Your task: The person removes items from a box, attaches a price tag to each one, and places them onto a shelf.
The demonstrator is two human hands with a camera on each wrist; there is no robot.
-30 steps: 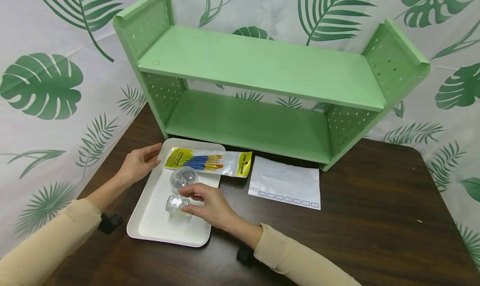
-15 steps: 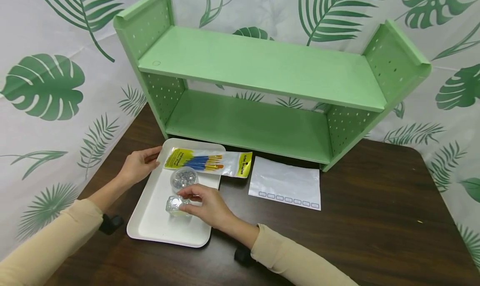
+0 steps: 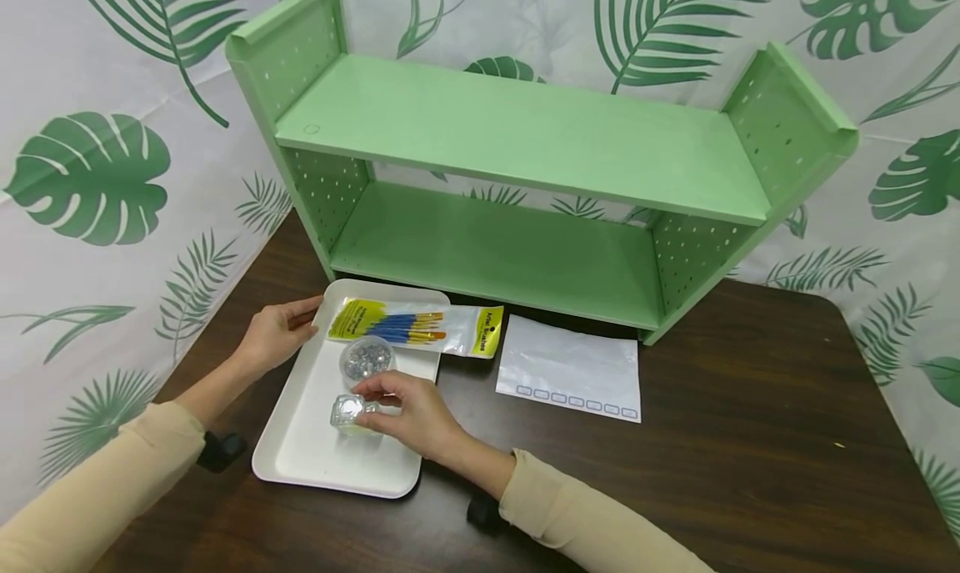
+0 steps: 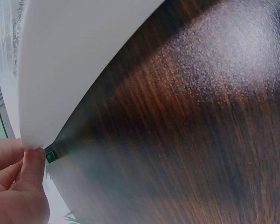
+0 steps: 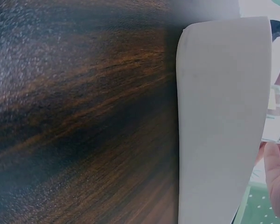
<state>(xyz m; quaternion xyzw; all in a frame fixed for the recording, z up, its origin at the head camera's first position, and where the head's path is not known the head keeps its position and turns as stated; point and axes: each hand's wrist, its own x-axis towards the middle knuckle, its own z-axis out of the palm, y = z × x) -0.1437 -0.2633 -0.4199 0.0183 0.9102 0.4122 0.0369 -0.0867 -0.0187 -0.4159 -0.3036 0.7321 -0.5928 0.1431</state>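
A white tray (image 3: 303, 452) lies on the dark wooden table. My left hand (image 3: 276, 337) pinches its far left rim between thumb and fingers, as the left wrist view shows at the tray's edge (image 4: 70, 70). On the tray stands a small clear faceted container (image 3: 347, 413). My right hand (image 3: 422, 412) holds it from the right, thumb on the near side and fingers on the far side. A pale yellow patch shows on the container (image 5: 275, 114) in the right wrist view. Behind it sits a round clear tub (image 3: 367, 359) of silvery bits.
A packet of blue-handled paintbrushes (image 3: 465, 329) lies across the tray's far end and overhangs its right side. To the right is a white sheet or pouch (image 3: 568, 364) with small printed boxes. A green two-tier shelf (image 3: 517, 131) stands behind.
My right hand has shifted slightly left, and its thumb and fingers have come closer around the clear container. The left hand stays at the tray rim.
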